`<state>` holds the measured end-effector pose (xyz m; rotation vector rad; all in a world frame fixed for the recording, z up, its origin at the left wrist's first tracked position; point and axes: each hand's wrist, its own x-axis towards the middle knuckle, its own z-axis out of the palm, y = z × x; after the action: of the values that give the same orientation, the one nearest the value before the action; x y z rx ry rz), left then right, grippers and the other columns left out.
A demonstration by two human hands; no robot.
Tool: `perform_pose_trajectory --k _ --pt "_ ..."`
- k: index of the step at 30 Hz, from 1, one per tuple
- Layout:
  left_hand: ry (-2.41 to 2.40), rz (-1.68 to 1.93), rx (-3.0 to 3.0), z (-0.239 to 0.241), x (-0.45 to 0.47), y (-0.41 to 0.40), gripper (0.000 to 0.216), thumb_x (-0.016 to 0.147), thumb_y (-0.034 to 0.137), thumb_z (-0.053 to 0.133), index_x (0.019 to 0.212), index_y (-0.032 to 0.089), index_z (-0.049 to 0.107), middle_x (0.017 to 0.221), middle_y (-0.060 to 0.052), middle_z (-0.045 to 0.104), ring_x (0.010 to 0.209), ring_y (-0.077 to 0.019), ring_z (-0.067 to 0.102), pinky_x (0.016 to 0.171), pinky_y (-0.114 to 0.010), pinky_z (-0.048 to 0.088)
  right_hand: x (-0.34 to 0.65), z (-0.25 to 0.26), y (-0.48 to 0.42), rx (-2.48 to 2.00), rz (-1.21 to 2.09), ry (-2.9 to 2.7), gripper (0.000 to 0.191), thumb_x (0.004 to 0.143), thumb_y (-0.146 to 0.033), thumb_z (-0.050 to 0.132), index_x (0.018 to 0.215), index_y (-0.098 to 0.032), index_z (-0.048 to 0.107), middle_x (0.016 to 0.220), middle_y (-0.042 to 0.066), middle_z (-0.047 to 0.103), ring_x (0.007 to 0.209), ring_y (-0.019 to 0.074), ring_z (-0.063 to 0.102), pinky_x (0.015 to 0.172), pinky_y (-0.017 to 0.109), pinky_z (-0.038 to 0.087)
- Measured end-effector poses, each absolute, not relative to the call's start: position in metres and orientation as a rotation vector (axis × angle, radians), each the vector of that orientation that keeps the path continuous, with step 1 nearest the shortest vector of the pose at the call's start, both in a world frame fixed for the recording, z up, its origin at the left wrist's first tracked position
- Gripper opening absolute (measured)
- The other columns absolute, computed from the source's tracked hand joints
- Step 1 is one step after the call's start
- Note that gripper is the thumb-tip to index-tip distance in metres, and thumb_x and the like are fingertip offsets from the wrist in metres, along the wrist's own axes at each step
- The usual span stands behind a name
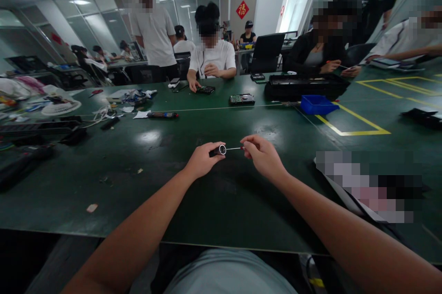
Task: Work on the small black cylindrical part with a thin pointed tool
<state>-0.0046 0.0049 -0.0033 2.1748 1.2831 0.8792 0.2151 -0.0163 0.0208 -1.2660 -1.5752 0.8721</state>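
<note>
My left hand (203, 159) is closed around a small dark cylinder (222, 149) with a bright metal ring at its open end, much like a flashlight body. That ringed end points to the right. In my right hand (259, 153) the fingers pinch the short red handle of a thin screwdriver (235, 148). Its slim metal shaft runs left to the ringed end; I cannot tell whether the tip is inside or only touching. Both hands are above the middle of the green table (207, 202).
A tablet-like flat item (340, 192), partly blurred out, lies right of my right arm. Farther back are a blue bin (318, 104), a black casing (305, 86), a hard drive (242, 99) and a dark rod-like tool (163, 114). A person (212, 56) sits opposite. Clutter (60, 107) covers the left side.
</note>
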Motion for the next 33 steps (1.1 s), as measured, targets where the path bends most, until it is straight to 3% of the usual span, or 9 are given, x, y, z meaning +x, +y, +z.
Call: perform_pose_trajectory --k 4,10,17,25,30,33 --pt "1.281 0.881 2.18 -0.0035 -0.0044 0.0052 0.043 0.084 0.025 0.071 0.126 0.026 0.064 0.113 -0.003 0.069 0.102 -0.0204 0.062 0.093 -0.035 0.046 0.2142 0.0213 -0.0169 -1.244 0.889 -1.545 0.03 0.094 -0.043 0.044 0.089 -0.021 0.063 0.057 -0.004 0.051 0.055 0.0156 0.052 0.058 0.031 0.042" --pt "1.277 0.879 2.181 -0.0031 -0.0044 0.0048 0.042 0.084 0.025 0.07 0.125 0.027 0.064 0.11 -0.002 0.069 0.099 -0.0199 0.063 0.091 -0.034 0.047 0.2134 0.0226 -0.019 -1.285 0.83 -1.551 0.018 0.085 -0.031 0.052 0.097 -0.021 0.061 0.071 -0.001 0.059 0.065 0.0168 0.057 0.061 0.031 0.044" --pt "1.275 0.878 2.185 -0.0045 -0.0042 0.0051 0.042 0.083 0.024 0.071 0.125 0.027 0.065 0.113 -0.003 0.069 0.103 -0.0204 0.063 0.094 -0.035 0.047 0.2126 0.0201 -0.0184 -1.252 0.914 -1.501 0.028 0.093 -0.043 0.045 0.091 -0.021 0.061 0.058 -0.004 0.051 0.055 0.0151 0.052 0.058 0.03 0.043" --pt "1.29 0.888 2.166 -0.0039 -0.0051 0.0056 0.042 0.084 0.025 0.07 0.126 0.027 0.064 0.112 -0.002 0.069 0.101 -0.0199 0.063 0.093 -0.035 0.047 0.2131 0.0165 -0.0155 -1.273 0.82 -1.521 0.024 0.089 -0.041 0.055 0.101 -0.021 0.058 0.073 0.0 0.062 0.065 0.0166 0.058 0.063 0.031 0.045" --pt "1.279 0.867 2.178 -0.0031 -0.0041 0.0046 0.042 0.084 0.025 0.071 0.125 0.026 0.065 0.115 -0.003 0.069 0.104 -0.0209 0.063 0.096 -0.037 0.046 0.2131 0.0211 -0.0183 -1.279 0.853 -1.53 0.033 0.095 -0.046 0.042 0.092 -0.02 0.062 0.059 -0.003 0.053 0.056 0.0152 0.053 0.058 0.03 0.043" --pt "1.28 0.867 2.18 -0.0022 -0.0036 0.0041 0.042 0.083 0.025 0.071 0.125 0.025 0.065 0.114 -0.004 0.069 0.104 -0.021 0.063 0.096 -0.037 0.047 0.2132 0.0195 -0.0182 -1.286 0.846 -1.513 0.028 0.094 -0.043 0.045 0.097 -0.02 0.061 0.062 -0.002 0.055 0.058 0.0156 0.055 0.058 0.03 0.044"
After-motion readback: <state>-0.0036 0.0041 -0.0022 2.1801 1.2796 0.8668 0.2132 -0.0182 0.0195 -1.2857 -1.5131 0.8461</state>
